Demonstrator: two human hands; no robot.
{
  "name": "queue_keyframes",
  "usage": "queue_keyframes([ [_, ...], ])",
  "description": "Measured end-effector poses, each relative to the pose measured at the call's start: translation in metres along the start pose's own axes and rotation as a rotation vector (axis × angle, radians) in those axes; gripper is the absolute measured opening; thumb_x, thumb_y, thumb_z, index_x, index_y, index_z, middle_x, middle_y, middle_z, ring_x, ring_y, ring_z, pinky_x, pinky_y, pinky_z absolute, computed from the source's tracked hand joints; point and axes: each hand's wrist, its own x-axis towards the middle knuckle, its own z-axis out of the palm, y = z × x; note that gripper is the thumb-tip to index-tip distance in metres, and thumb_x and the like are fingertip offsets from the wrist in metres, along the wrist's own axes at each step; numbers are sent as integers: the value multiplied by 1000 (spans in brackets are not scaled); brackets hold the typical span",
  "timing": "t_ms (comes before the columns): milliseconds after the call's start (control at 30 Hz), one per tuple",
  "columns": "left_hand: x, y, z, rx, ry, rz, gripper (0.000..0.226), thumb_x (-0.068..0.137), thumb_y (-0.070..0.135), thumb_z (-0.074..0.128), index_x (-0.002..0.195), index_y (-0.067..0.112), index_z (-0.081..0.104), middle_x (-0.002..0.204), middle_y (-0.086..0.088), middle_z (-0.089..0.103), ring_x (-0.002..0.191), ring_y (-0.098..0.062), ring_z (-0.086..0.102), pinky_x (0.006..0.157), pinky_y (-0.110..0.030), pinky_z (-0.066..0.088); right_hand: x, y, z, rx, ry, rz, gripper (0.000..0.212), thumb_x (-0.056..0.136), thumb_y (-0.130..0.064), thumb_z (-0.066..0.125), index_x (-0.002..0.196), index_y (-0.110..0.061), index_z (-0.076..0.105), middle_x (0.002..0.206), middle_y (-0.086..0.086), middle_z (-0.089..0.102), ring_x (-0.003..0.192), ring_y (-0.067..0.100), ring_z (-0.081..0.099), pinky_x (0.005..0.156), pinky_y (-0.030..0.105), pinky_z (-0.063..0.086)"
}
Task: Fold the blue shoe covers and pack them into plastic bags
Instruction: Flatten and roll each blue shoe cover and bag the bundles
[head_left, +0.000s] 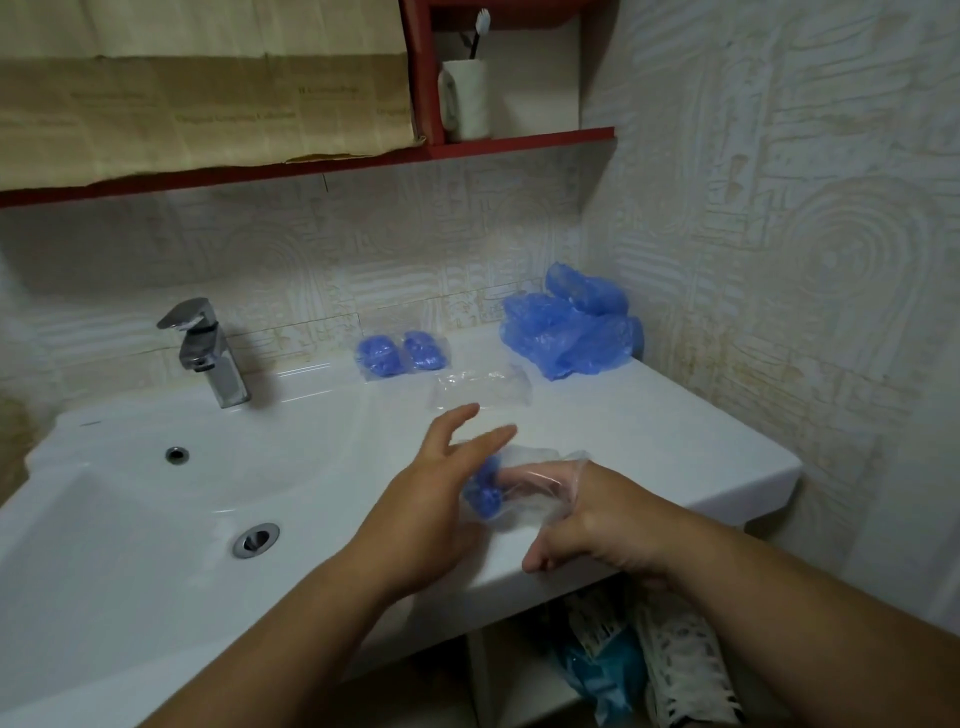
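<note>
Left hand (441, 499): fingers are lying straight and spread, gripping nothing; the hand is hiding whether it is touching the bag's closed end.
Right hand (587, 525): some fingers are reaching inside the plastic bag (524, 512), showing blurred through the film; thumb and remaining fingers are curling below the mouth; I cannot tell whether they are grasping.
Folded shoe cover (483, 496): sitting as a blue wad deep inside that bag, above the sink counter (675, 441).
Packed bags (400, 353): two are lying by the wall, right of the tap (208, 353).
Empty bags (483, 387): lying flat and hard to count.
Loose shoe covers (571, 325): piling in the corner.
Under the counter: blurred, cut-off bundles.
</note>
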Motion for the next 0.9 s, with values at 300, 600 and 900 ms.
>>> queue_keyframes([
  [300,43,-33,8,245,211,-99,47,91,16,60,136,30,56,147,3,43,120,-23,56,96,-32,48,18,12,-3,112,221,61,59,75,-1,76,126,-28,64,110,-4,69,75,15,69,78,28,60],
  [600,117,-66,2,226,-113,-435,108,77,43,77,157,26,6,164,-12,5,150,-36,7,117,-55,23,40,47,-30,-459,642,68,34,88,-10,63,117,-27,62,122,-13,47,105,8,59,91,22,49],
  [900,189,9,33,162,-71,-65,55,95,38,58,146,31,39,149,-5,43,137,-28,38,115,-42,28,50,62,-32,-570,745,107,31,91,-17,59,121,-23,64,121,-10,50,107,10,55,90,19,44],
])
